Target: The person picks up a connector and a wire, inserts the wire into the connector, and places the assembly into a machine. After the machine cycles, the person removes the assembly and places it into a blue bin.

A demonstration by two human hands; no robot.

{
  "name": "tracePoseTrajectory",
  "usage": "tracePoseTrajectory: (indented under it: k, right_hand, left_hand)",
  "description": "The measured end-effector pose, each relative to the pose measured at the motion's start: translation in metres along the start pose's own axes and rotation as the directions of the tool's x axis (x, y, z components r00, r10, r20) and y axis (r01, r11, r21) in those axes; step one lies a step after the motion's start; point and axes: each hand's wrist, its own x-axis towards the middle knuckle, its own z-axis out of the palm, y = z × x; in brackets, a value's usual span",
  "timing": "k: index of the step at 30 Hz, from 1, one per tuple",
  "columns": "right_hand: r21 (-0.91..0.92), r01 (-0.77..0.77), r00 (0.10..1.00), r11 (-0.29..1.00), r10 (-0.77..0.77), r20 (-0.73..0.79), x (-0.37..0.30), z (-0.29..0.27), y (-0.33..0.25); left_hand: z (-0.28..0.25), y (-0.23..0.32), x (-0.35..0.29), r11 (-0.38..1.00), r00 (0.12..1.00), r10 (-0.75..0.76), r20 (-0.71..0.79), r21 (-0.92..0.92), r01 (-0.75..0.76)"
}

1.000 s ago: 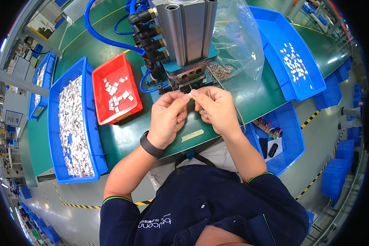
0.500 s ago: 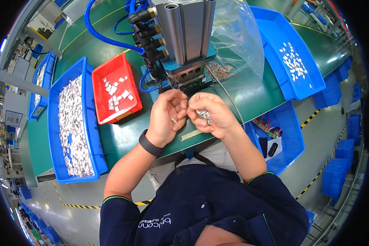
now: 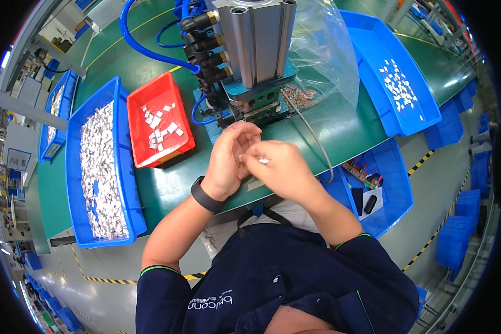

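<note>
My left hand [image 3: 228, 158], with a dark band on its wrist, is cupped palm-up just in front of the press. Its fingers are curled, and the right hand hides what lies within them. My right hand [image 3: 281, 170] is closed, its fingertips reaching into the left palm. Small white parts [image 3: 263, 161] with a metallic look peek out between the right fingers. Behind both hands stands the pneumatic press [image 3: 256, 50], a grey metal cylinder block over a tooling head [image 3: 259, 103]. Neither hand touches the press.
Left of the hands are a red bin [image 3: 178, 147] with several white parts and a long blue bin [image 3: 129, 206] full of them. Another blue bin [image 3: 367, 42] stands at right. Blue air hoses [image 3: 150, 51], a grey cable [image 3: 312, 133] and a plastic bag [image 3: 334, 61] surround the press.
My right hand has moved left and turned over, its fingertips now in the left palm. Most of the white parts seen in it before are covered. The left hand has barely shifted.
</note>
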Motion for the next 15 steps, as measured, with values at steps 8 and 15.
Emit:
tracePoseTrajectory:
  k: [8,15]
  right_hand:
    - [0.749,-0.178,0.910,0.639,0.396,-0.121,0.013,-0.011,0.010]
    - [0.669,-0.147,0.952,0.728,0.288,-0.105,0.002,-0.006,0.013]
  left_hand:
    - [0.003,-0.003,-0.001,1.000,0.999,0.006,-0.042,-0.018,-0.007]
    - [0.005,-0.003,0.000,0.997,0.990,0.067,-0.120,-0.024,-0.070]
